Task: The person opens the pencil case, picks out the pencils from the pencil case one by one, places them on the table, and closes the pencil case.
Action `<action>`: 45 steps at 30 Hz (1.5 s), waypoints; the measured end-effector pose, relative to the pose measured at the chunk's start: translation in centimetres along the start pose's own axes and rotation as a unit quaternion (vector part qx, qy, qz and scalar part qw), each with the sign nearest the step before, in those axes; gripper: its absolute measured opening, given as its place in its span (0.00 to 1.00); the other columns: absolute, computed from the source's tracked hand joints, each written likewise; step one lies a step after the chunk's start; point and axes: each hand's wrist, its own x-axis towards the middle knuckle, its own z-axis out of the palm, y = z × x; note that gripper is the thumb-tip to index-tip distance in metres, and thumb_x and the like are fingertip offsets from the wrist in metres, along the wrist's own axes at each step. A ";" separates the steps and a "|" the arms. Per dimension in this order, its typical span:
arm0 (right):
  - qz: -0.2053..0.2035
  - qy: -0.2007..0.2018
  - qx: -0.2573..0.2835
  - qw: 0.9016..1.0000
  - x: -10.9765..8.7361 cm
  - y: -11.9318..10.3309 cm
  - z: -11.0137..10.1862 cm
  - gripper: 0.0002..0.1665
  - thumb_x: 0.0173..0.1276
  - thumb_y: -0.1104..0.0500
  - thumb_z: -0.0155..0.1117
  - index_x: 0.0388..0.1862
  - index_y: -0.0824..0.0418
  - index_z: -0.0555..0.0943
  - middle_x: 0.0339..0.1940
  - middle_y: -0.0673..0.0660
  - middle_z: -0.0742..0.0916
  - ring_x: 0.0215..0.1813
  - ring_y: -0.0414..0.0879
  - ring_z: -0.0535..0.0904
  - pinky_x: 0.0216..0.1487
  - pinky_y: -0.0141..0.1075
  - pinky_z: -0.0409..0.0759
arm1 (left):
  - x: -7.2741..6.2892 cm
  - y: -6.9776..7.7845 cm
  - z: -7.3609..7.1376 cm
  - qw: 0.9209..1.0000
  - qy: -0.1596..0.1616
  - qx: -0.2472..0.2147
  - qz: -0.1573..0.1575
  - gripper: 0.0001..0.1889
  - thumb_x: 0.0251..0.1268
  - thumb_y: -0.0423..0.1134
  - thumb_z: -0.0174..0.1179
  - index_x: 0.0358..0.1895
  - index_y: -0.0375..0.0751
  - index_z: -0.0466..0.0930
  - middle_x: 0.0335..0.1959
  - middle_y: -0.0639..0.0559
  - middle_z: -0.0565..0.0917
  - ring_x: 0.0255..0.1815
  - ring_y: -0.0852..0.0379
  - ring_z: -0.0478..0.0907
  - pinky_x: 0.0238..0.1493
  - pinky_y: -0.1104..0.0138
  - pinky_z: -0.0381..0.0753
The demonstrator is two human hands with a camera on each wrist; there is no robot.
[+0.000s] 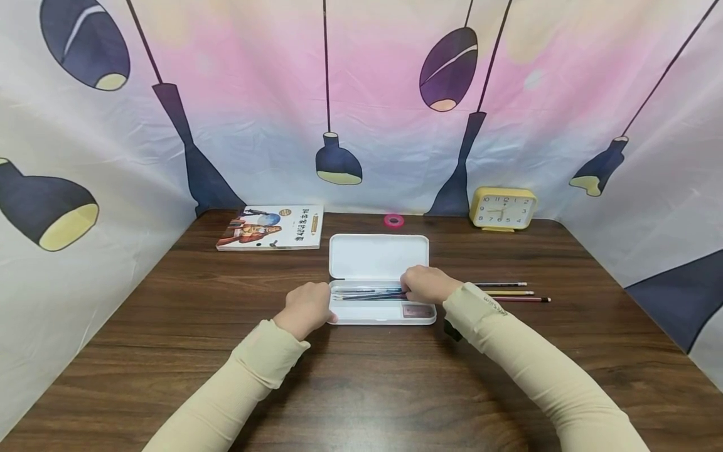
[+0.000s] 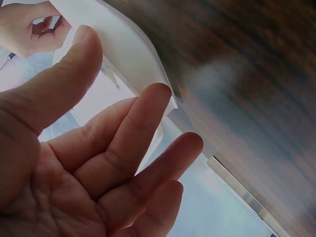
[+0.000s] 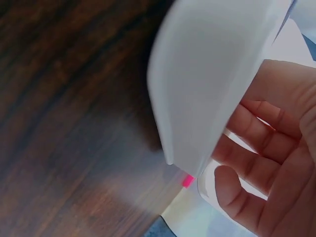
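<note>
A white pencil case (image 1: 361,317) lies open, its lid (image 1: 378,256) leaning back behind it. My left hand (image 1: 305,307) holds the case's left end, thumb at the front corner; in the left wrist view its fingers (image 2: 148,113) lie along the white end. My right hand (image 1: 427,284) is over the case's right half, its bent fingers on a dark pencil (image 1: 373,296) whose point faces left. Beside that pencil lie several more inside the case. In the right wrist view the case wall (image 3: 202,79) hides the thumb tip. A brownish eraser-like block (image 1: 419,311) sits in the front right compartment.
Three pencils (image 1: 516,292) lie on the table to the right, partly behind the right wrist. A book (image 1: 271,227) lies at the back left, a pink ring-shaped roll (image 1: 393,220) behind the lid, and a yellow clock (image 1: 503,208) stands at the back right.
</note>
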 end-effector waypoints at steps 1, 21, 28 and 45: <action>-0.002 0.001 -0.001 1.000 0.0 0.0 0.0 0.03 0.56 0.63 0.60 0.23 0.59 0.78 0.21 0.48 0.76 0.24 0.41 0.69 0.28 0.33 0.70 | 0.0 0.0 0.0 1.000 0.000 0.000 0.000 0.18 0.37 0.47 0.69 0.27 0.37 0.77 0.26 0.45 0.79 0.25 0.54 0.73 0.20 0.59 0.70; 0.011 0.023 0.008 1.000 -1.0 1.2 -0.8 0.06 0.53 0.59 0.63 0.22 0.56 0.75 0.20 0.47 0.73 0.23 0.40 0.68 0.23 0.32 0.66 | 0.0 -0.1 0.0 1.000 -0.006 0.005 0.003 0.17 0.38 0.47 0.69 0.25 0.38 0.76 0.23 0.47 0.78 0.22 0.56 0.71 0.18 0.61 0.70; 0.018 0.019 0.010 1.000 -1.4 1.7 -0.9 0.06 0.53 0.60 0.63 0.22 0.56 0.75 0.19 0.48 0.73 0.23 0.41 0.68 0.24 0.33 0.66 | 0.0 0.0 -0.1 1.000 -0.004 0.002 0.003 0.18 0.38 0.47 0.69 0.28 0.37 0.77 0.24 0.46 0.79 0.22 0.55 0.71 0.18 0.61 0.69; 0.025 0.031 0.011 0.999 -2.9 3.3 -0.7 0.07 0.50 0.60 0.63 0.20 0.56 0.73 0.19 0.48 0.72 0.23 0.41 0.66 0.23 0.33 0.64 | 0.0 0.0 0.0 1.000 -0.007 0.002 -0.001 0.19 0.37 0.47 0.69 0.29 0.36 0.77 0.25 0.46 0.79 0.22 0.55 0.71 0.18 0.61 0.70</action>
